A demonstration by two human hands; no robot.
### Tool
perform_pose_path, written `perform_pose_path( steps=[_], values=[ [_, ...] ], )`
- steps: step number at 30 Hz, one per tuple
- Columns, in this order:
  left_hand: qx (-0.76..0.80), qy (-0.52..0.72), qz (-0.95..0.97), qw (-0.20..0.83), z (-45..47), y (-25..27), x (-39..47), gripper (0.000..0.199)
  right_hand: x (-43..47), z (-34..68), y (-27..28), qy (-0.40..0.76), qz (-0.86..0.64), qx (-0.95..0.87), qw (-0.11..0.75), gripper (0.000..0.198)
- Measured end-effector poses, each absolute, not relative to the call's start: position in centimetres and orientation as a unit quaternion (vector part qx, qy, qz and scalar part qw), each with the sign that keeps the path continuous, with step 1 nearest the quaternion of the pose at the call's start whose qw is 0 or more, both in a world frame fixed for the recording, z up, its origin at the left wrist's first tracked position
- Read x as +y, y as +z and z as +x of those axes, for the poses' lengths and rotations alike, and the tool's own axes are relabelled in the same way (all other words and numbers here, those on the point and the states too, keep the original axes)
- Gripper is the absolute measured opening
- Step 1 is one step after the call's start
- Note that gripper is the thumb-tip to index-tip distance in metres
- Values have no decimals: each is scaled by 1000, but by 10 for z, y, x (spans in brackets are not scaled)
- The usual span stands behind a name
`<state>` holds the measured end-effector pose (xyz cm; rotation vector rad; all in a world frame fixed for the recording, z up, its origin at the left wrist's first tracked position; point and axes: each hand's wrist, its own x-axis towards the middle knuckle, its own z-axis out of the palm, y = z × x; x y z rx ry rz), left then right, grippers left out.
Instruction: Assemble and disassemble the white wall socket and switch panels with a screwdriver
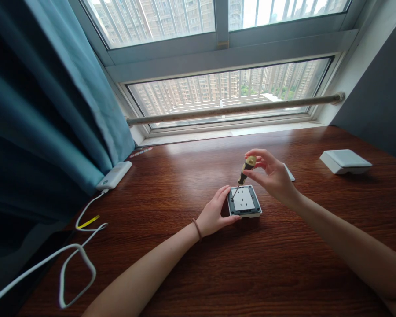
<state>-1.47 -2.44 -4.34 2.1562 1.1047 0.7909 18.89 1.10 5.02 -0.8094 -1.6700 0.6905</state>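
A wall socket (243, 199) with a white face and dark grey frame sits in a white box on the wooden table. My left hand (216, 212) grips it from the left, thumb along the near edge and fingers at the far left corner. My right hand (270, 174) pinches the yellow and black handle of a screwdriver (247, 168) above the socket. The screwdriver is tilted, its shaft running down to the screw at the left of the frame. Partly hidden behind my right hand lies a white flat piece (288, 172).
A white square box-like piece (346, 160) lies at the right of the table (191, 273). On the left, a white power strip (114, 175) trails a looping white cable (94, 268) with a yellow tie (89, 222). A blue curtain (69, 97) hangs beside the window.
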Motion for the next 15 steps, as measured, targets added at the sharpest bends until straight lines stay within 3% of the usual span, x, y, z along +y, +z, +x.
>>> perform_pose_path(
  steps=[2, 9, 15],
  values=[
    [414, 297, 809, 293, -15, -43, -24, 82, 12, 190, 51, 282, -359, -695, 555, 33],
    [414, 299, 807, 296, -15, -43, -25, 81, 10, 191, 58, 429, -297, -667, 532, 32],
    [416, 294, 809, 294, -15, -43, -25, 82, 17, 191, 51, 363, -338, -663, 561, 35]
  ],
)
